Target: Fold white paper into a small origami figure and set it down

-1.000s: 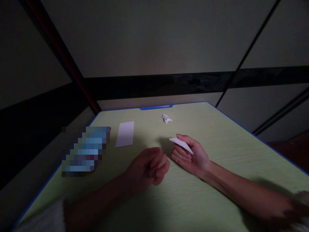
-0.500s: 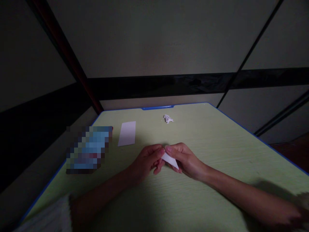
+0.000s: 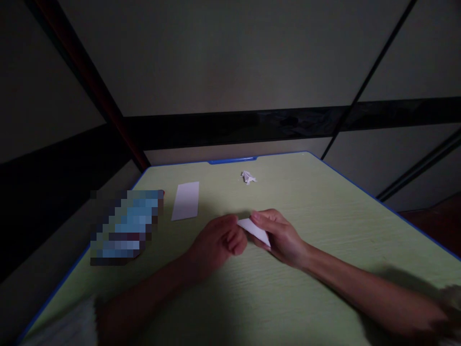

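Note:
A small folded piece of white paper (image 3: 256, 230) is held above the table, with a slanting edge toward me. My right hand (image 3: 283, 235) grips its right part, thumb on top and fingers underneath. At the paper's left corner is my left hand (image 3: 219, 242), its fingers curled and the thumb and index fingertips closed at the tip. The left hand is slightly blurred, and its grip on that corner is partly hidden. Beyond both hands, a small white folded-paper frog (image 3: 248, 177) rests on the table.
A flat white paper sheet (image 3: 186, 201) lies on the pale green table (image 3: 342, 211), left of the frog. Farther left is a pixelated rectangular object (image 3: 133, 221). Blue edging borders the table, and panelled cabinet doors (image 3: 230, 57) stand behind it.
My left thumb has come off the top of the paper, and the left fingers have curled at its corner. More paper shows between the hands. The view has shifted slightly.

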{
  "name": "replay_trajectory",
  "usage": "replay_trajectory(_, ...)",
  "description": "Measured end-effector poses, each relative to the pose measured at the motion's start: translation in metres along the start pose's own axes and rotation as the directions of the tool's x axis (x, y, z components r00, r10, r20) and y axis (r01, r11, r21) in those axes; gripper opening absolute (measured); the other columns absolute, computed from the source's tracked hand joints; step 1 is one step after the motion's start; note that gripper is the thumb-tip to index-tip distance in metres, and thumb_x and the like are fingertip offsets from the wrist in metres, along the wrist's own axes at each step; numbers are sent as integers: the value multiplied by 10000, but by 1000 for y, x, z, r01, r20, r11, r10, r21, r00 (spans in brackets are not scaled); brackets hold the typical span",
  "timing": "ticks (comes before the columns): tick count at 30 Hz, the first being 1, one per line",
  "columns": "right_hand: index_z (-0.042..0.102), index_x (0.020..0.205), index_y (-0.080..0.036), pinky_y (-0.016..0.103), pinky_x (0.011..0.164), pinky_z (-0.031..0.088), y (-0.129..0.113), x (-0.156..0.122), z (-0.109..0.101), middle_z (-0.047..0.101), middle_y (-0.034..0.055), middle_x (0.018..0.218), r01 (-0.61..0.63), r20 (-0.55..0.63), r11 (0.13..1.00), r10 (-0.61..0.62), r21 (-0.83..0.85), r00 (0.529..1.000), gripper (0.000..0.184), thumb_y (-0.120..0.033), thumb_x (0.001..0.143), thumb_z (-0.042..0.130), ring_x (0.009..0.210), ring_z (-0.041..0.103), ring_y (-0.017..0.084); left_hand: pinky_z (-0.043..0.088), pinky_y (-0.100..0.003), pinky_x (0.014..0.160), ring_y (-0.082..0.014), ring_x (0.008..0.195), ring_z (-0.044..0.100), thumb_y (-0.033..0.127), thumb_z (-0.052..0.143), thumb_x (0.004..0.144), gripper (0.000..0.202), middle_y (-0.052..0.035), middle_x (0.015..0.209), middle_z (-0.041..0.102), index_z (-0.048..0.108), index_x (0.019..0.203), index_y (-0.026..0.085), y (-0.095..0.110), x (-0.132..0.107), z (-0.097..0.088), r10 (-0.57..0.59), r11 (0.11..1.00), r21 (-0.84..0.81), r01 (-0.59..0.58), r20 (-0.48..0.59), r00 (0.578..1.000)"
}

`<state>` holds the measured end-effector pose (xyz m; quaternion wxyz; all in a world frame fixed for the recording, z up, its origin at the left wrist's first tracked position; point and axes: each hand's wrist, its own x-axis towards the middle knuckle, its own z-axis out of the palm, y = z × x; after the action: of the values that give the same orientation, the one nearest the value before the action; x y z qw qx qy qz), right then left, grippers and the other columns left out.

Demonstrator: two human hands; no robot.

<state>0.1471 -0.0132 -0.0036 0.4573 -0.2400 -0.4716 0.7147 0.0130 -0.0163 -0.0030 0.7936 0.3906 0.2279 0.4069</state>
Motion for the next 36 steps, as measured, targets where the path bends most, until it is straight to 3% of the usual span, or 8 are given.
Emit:
replay_trajectory(2, 506, 429, -109, 197, 334, 120, 2, 2, -3, 443, -21, 345, -8, 56, 997, 12, -76, 998, 443, -410, 753, 479, 328, 363, 45, 262, -216, 389, -67, 366, 392, 376, 521, 675, 366, 47, 364, 370, 376, 420, 158, -3, 3, -3, 3, 996, 85, -2, -15, 1000)
replay_trajectory(6, 548, 487, -92, 195, 344, 134, 5, 2, -4, 516, 4, 410, -28, 123, 985, 49, -171, 991, 466, -438, 777, 433, 337, 363, 39, 238, -215, 368, -85, 385, 417, 422, 504, 652, 311, 35, 393, 437, 437, 501, 159, -7, 4, -7, -10, 983, 184, 25, -81, 997)
replay_trajectory(9, 545, 503, -93, 192, 350, 159, 5, 2, -5, 523, 7, 431, -34, 161, 982, 64, -186, 985, 462, -432, 790, 418, 362, 394, 46, 221, -207, 373, -67, 368, 382, 416, 526, 658, 326, 40, 385, 437, 444, 485, 151, -7, 2, -8, 13, 966, 259, 6, -72, 997)
replay_trajectory(13, 518, 550, -112, 186, 398, 254, 5, 4, -7, 520, -12, 459, -7, 108, 998, 15, -70, 994, 332, -368, 760, 501, 406, 434, 58, 263, -211, 429, -64, 400, 392, 337, 577, 656, 330, 46, 382, 415, 421, 437, 145, -4, 2, -7, 80, 979, 195, -61, -94, 992)
replay_trajectory(18, 511, 620, -116, 191, 440, 311, 3, 4, -7, 543, 0, 538, -36, 90, 999, 35, 13, 995, 246, -336, 715, 567, 428, 430, 56, 340, -236, 527, -81, 465, 443, 303, 589, 660, 324, 18, 449, 473, 437, 429, 133, 0, 1, -8, 62, 995, 79, -53, -105, 993)
replay_trajectory(26, 519, 726, -118, 191, 436, 323, 1, 4, -9, 516, -20, 525, -13, 94, 1000, 14, -13, 996, 160, -258, 690, 588, 428, 439, 61, 334, -215, 481, -72, 424, 408, 270, 604, 655, 337, 45, 393, 390, 395, 421, 147, 0, 2, -7, 42, 999, 15, -40, -124, 991)
replay_trajectory(29, 514, 804, -129, 209, 474, 367, -1, 4, -6, 529, -31, 564, 50, 67, 996, -45, -69, 997, 238, -171, 616, 653, 454, 462, 65, 312, -206, 449, -60, 394, 382, 252, 598, 655, 343, 52, 378, 371, 383, 410, 146, -2, 3, -8, 48, 999, 10, -47, -124, 991)
replay_trajectory(36, 538, 687, -117, 245, 485, 411, -5, 0, 0, 560, -9, 497, 151, 78, 960, -136, -234, 988, 159, -268, 717, 577, 441, 515, 90, 301, -216, 439, -66, 392, 405, 277, 561, 682, 342, 56, 377, 370, 396, 411, 149, -6, 4, -7, 89, 991, 112, -78, -97, 991)
